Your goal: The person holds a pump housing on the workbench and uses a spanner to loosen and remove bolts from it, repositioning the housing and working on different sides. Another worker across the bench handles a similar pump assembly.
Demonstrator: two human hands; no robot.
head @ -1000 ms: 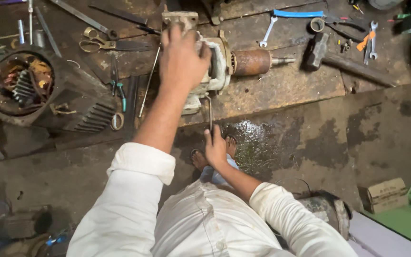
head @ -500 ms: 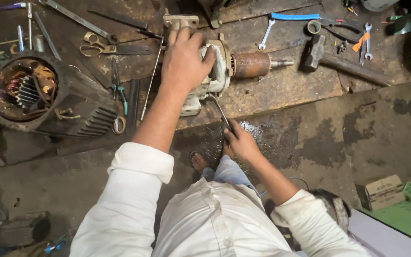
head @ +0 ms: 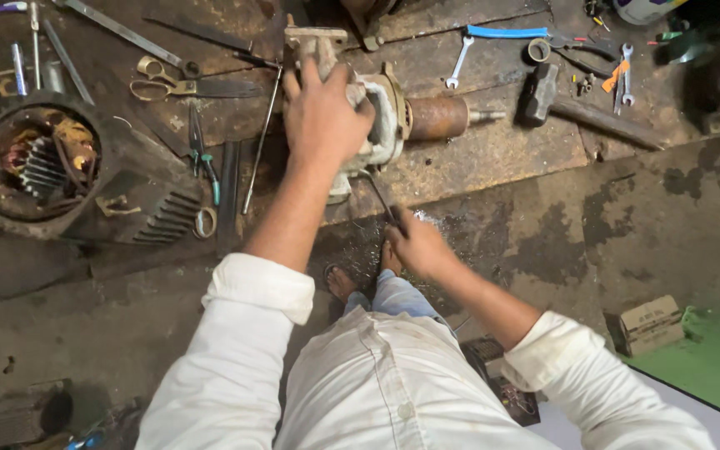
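Note:
My left hand (head: 323, 117) presses down on the pale metal end housing of a motor part (head: 389, 125) lying on a rusty metal plate. A rusty rotor with a short shaft (head: 443, 117) sticks out of that housing to the right. My right hand (head: 417, 243) grips a thin dark tool (head: 379, 196) whose tip reaches up against the lower edge of the housing. Both sleeves are white. My feet in sandals (head: 360, 279) stand just below the plate's edge.
A dark finned motor casing with copper windings (head: 52, 167) lies at the left. Scissors (head: 164, 79), pliers, rods and a long flat bar lie near it. A hammer (head: 547, 96), spanners (head: 460, 62) and small parts sit at the upper right. A cardboard box (head: 650, 323) rests on the floor.
My right hand has moved right and slightly up with the thin tool, bringing its tip to the housing's lower edge. My left hand has stayed on the housing.

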